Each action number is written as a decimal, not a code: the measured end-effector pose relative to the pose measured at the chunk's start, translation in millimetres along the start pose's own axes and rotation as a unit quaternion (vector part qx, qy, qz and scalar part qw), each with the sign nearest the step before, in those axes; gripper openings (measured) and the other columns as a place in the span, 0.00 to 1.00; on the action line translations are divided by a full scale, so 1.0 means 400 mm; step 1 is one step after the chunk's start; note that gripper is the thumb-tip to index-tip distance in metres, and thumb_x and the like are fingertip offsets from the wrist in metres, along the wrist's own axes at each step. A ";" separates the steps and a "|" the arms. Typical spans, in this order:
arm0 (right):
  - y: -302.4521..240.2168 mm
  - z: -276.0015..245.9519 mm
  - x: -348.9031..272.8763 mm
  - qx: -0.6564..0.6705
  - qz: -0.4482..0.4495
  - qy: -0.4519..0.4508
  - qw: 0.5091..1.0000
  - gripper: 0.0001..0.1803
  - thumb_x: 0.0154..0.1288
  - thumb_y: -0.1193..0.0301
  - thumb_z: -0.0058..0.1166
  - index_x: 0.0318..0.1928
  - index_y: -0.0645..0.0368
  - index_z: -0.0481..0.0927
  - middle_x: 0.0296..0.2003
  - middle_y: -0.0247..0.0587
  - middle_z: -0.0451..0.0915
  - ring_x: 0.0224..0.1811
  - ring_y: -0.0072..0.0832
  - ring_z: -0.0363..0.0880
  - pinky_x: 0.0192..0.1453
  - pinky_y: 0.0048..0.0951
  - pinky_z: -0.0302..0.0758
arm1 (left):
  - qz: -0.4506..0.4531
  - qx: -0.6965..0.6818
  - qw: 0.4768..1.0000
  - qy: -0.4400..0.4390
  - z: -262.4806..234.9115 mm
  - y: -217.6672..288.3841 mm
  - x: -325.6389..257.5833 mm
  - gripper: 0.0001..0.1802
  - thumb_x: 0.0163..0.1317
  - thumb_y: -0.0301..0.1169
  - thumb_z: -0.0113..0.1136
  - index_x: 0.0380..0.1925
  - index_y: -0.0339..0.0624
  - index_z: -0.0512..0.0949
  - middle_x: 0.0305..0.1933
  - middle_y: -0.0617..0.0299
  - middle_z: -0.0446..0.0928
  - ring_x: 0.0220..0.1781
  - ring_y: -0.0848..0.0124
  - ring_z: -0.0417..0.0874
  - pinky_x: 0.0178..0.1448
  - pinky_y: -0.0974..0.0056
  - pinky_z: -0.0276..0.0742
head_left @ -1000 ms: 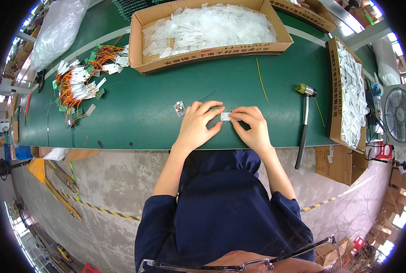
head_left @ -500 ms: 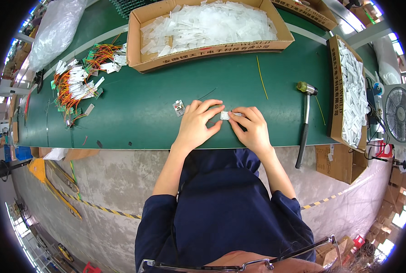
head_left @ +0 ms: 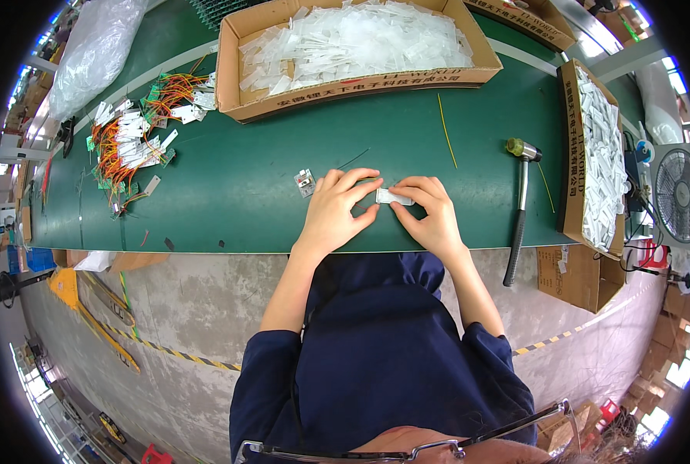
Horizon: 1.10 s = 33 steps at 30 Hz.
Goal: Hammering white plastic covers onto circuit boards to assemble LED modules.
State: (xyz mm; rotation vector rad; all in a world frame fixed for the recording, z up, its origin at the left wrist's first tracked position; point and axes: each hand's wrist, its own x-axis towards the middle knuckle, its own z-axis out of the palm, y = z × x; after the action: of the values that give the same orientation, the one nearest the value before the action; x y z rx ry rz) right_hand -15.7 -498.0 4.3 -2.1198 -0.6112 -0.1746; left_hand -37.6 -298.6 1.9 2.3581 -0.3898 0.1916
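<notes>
A small flat white plastic case [head_left: 395, 197] lies at the table's front edge between my hands. My right hand [head_left: 432, 213] is closed on it, with fingers along its far side and thumb at its near side. My left hand [head_left: 332, 210] curls round its left end, index finger and thumb on either side. A dark wire shows between the left fingers. Just left of that hand lies a small silver-and-white part [head_left: 305, 182], with a thin dark wire [head_left: 354, 159] beyond it.
At the back stands a carton [head_left: 252, 107] of translucent plastic pieces; another carton [head_left: 572, 155] of white cases is at right. A hammer [head_left: 521, 185] overhangs the front edge. Wired circuit boards [head_left: 132, 143] lie left. Loose yellow wires [head_left: 447, 131] and a fan [head_left: 676, 193] are also around.
My right fingers have shifted slightly along the white plastic case and uncovered more of its top. My left hand has hardly moved.
</notes>
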 end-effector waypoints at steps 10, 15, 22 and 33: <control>-0.029 -0.198 -0.092 -0.231 0.192 0.176 0.937 0.10 0.66 0.74 0.56 0.47 0.59 0.82 0.42 0.45 0.81 0.45 0.40 0.79 0.51 0.39 0.76 | -0.001 -0.006 1.000 0.004 0.002 -0.007 -0.004 0.19 0.53 0.32 0.69 0.48 0.49 0.84 0.56 0.76 0.79 0.49 0.66 0.74 0.57 0.62 0.70; 0.066 -0.282 -0.250 -0.514 0.333 0.032 0.790 0.21 0.70 0.62 0.55 0.54 0.66 0.75 0.50 0.52 0.76 0.49 0.47 0.76 0.55 0.45 0.74 | 0.007 -0.002 1.000 0.010 0.008 -0.004 -0.003 0.19 0.53 0.32 0.69 0.47 0.48 0.84 0.56 0.75 0.79 0.48 0.66 0.74 0.56 0.62 0.70; 0.067 -0.365 -0.240 0.025 0.419 0.187 0.888 0.13 0.68 0.75 0.57 0.49 0.66 0.73 0.36 0.38 0.79 0.24 0.14 0.72 0.20 0.19 0.68 | 0.011 -0.003 1.000 0.014 0.005 -0.006 0.000 0.19 0.53 0.31 0.69 0.47 0.48 0.84 0.56 0.75 0.79 0.48 0.66 0.74 0.57 0.61 0.70; -0.121 -0.290 -0.277 -0.251 0.032 0.085 0.964 0.25 0.54 0.83 0.64 0.55 0.62 0.80 0.40 0.46 0.83 0.32 0.40 0.84 0.35 0.33 0.80 | 0.006 -0.006 1.000 0.002 0.004 -0.011 -0.003 0.19 0.53 0.33 0.68 0.48 0.48 0.84 0.57 0.75 0.79 0.49 0.66 0.73 0.58 0.61 0.69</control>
State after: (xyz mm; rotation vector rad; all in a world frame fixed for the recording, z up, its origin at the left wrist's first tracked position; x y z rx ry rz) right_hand -123.7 -607.7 70.4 -2.5728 -0.4231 -0.5143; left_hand -37.2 -296.6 -2.4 2.3442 -0.4033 0.1993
